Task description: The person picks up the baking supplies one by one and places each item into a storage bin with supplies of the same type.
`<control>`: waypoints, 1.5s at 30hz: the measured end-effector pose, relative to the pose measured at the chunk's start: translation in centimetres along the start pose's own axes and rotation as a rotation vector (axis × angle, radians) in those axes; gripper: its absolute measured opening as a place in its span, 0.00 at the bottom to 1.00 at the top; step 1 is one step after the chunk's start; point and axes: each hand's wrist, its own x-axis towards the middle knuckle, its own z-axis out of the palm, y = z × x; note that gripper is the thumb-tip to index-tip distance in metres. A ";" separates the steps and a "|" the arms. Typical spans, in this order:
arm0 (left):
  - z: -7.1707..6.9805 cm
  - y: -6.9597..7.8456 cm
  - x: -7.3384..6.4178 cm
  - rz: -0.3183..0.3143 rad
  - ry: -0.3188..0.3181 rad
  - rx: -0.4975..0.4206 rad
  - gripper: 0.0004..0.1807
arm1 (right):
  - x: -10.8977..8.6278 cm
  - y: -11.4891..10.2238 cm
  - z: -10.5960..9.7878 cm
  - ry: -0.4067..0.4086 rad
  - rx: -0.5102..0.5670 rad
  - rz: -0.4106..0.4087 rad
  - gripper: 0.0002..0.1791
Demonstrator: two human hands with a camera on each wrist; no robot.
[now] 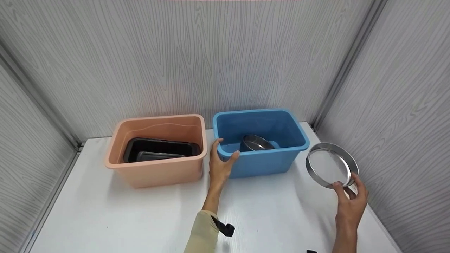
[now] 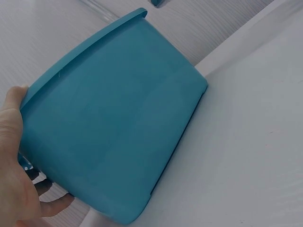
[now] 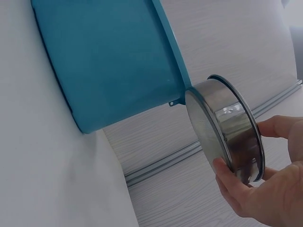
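Observation:
My right hand [image 1: 351, 207] pinches the near edge of a round metal sieve [image 3: 234, 125] with a fine mesh bottom. It is held up, tilted, just right of the blue plastic bin [image 1: 262, 163]. In the right wrist view, thumb and fingers grip the sieve's metal wall. At the bin's front left corner, my left hand [image 1: 220, 168] holds the rim, with the thumb on the front side and fingers around the left side. The left wrist view shows that hand [image 2: 21, 165] against the bin wall. Inside the bin lies a round dark metal pan [image 1: 256, 142], tilted and partly hidden by the front rim.
A peach plastic bin [image 1: 165, 172] stands left of the blue one, with dark rectangular baking pans [image 1: 163, 144] in it. Both bins are on a white table [image 1: 151, 218]. Grey wood-grain panels [image 1: 168, 59] rise behind and at both sides.

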 end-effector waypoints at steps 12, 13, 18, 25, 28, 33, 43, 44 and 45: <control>0.2 0.0 0.2 0.017 0.002 0.012 0.45 | 0.4 -1.5 0.4 -0.015 0.019 -0.043 0.35; 0.2 0.0 0.3 0.017 0.003 0.012 0.45 | 0.4 -1.5 0.5 -0.020 0.023 -0.043 0.35; 0.2 -0.1 0.4 0.029 0.007 0.012 0.46 | 0.4 -1.9 0.9 -0.043 0.051 -0.051 0.34; 0.2 -0.1 0.5 0.042 0.016 0.006 0.45 | 0.5 -2.4 1.6 -0.060 0.035 -0.083 0.34; 0.2 0.0 0.5 0.038 0.020 0.006 0.44 | 0.6 -2.6 1.9 -0.063 0.030 -0.095 0.34; 0.3 0.0 0.4 0.034 0.013 -0.004 0.44 | 0.6 -2.7 2.4 -0.075 0.026 -0.111 0.34; 0.3 0.1 0.5 0.031 0.010 -0.016 0.45 | 0.3 -3.0 4.2 -0.138 0.022 -0.127 0.34; 0.3 0.1 0.5 0.030 0.009 -0.017 0.45 | 0.3 -3.0 4.4 -0.144 0.025 -0.126 0.34; 0.3 0.1 0.5 0.030 0.009 -0.016 0.45 | 0.3 -3.0 4.7 -0.149 0.030 -0.125 0.33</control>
